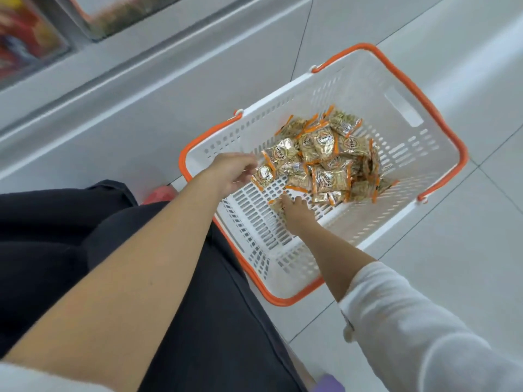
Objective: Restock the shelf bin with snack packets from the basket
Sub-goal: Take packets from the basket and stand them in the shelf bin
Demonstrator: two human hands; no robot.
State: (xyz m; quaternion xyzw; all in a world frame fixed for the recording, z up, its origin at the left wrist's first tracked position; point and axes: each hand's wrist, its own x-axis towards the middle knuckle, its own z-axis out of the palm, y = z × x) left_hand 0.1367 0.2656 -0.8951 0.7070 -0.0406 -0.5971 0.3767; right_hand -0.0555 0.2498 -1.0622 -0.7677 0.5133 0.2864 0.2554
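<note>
Two hands are reaching down into the white basket (396,89) with the orange rim, which is sitting on the tiled floor (467,250) right beside the shelf base (141,103). The snack packets (325,154) are lying heaped in the far half of it. The left hand (230,171) is curling its fingers round a shiny packet (264,174) at the pile's near edge. The right hand (295,212) is touching a loose packet (275,204) on the basket bottom, can't tell if it's actually pinching it. The shelf bin (119,15) is showing up top, all blurry.
</note>
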